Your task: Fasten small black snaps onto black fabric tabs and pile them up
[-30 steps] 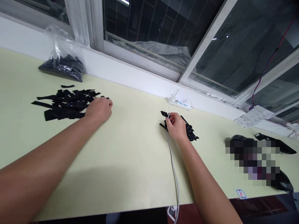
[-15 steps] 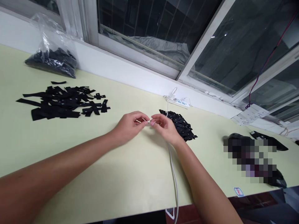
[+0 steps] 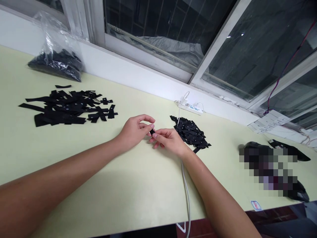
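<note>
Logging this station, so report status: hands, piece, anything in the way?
Left hand and right hand close together, small black piece held between them. Black strips piled either side. Pale cable passes behind right hand; possible snag, contact unclear.

The one camera looks from the person's head on the near side, forward and down across the table (image 3: 111, 201), with the hands (image 3: 133, 132) at middle range and windows (image 3: 158, 19) beyond.

I log one small, dark black fabric-like strip (image 3: 152, 131), pinched between left hand (image 3: 137, 130) and right hand (image 3: 170, 140), mostly covered by fingers. Similar flat strips: a loose, splayed black pile (image 3: 66, 109) at left; a compact black heap (image 3: 192, 133) at right, partly overlapped.
</note>
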Action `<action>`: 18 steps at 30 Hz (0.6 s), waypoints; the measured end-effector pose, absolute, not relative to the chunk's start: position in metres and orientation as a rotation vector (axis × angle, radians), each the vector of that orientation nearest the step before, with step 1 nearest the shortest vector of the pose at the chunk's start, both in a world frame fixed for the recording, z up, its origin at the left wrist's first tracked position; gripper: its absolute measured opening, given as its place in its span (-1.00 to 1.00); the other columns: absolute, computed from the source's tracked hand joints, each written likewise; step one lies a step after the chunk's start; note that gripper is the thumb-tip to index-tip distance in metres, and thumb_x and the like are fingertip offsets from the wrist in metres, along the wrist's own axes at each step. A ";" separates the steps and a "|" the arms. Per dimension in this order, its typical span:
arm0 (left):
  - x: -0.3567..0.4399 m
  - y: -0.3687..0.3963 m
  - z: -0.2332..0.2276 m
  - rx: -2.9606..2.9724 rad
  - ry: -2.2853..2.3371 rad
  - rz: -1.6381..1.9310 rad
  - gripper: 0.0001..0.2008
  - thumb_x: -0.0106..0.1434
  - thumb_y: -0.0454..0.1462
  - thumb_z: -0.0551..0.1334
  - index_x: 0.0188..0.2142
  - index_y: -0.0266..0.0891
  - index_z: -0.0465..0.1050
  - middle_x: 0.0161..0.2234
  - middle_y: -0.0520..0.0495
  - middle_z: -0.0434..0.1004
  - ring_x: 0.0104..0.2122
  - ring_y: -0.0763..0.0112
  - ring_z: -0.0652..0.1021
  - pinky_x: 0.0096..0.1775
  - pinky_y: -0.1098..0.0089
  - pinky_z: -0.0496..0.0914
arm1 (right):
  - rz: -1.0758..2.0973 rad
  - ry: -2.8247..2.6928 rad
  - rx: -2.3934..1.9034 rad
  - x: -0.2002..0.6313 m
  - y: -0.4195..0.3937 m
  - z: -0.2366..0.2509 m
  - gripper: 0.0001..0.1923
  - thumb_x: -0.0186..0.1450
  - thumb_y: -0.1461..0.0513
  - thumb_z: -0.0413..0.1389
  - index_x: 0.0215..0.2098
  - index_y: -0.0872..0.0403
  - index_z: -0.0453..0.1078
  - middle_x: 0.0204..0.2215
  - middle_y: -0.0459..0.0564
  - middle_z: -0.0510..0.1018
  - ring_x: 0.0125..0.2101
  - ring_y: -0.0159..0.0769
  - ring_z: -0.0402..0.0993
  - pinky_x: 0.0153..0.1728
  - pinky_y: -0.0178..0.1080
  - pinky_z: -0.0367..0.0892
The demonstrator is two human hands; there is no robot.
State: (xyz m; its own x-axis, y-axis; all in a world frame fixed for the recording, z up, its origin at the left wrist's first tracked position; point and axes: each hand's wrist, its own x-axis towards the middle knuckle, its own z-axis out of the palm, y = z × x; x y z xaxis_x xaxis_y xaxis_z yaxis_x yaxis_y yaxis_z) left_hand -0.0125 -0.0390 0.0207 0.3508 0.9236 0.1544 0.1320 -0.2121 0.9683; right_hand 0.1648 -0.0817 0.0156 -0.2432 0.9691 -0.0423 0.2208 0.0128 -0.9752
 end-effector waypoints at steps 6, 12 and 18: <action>-0.014 -0.032 0.016 1.614 0.971 0.985 -0.78 0.21 -0.20 0.28 -0.15 -0.21 0.49 -0.38 -0.04 0.59 -0.40 0.38 0.58 -0.26 0.33 0.46 | 1.202 -1.547 -1.371 0.166 -0.080 0.018 -0.67 0.22 -0.02 0.23 -0.34 0.10 0.49 -0.41 -0.02 0.60 -0.53 -0.42 0.45 -0.56 -0.35 0.22; -0.012 -0.029 0.010 1.577 0.873 0.959 -0.71 0.24 -0.12 0.25 -0.12 -0.24 0.49 -0.12 -0.14 0.56 -0.26 0.34 0.57 -0.26 0.33 0.47 | 1.079 -1.490 -1.375 0.171 -0.075 0.012 -0.70 0.19 0.00 0.23 -0.39 0.07 0.42 -0.57 -0.15 0.47 -0.59 -0.45 0.32 -0.58 -0.35 0.19; -0.013 -0.031 0.010 1.829 0.863 0.900 -0.80 0.18 -0.15 0.31 -0.28 -0.22 0.55 -0.32 -0.04 0.61 -0.30 0.35 0.55 -0.21 0.32 0.40 | 1.041 -1.482 -1.439 0.172 -0.076 0.011 -0.75 0.18 0.04 0.21 -0.40 0.06 0.40 -0.57 -0.14 0.47 -0.59 -0.43 0.32 -0.57 -0.35 0.18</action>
State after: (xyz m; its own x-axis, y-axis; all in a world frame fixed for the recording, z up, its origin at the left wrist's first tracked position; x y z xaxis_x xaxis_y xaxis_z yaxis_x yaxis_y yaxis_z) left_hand -0.0126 -0.0306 0.0099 0.4926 0.8406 0.2252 0.1900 -0.3564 0.9148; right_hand 0.1719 -0.0758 0.0106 -0.0276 0.9996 0.0026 0.3368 0.0117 -0.9415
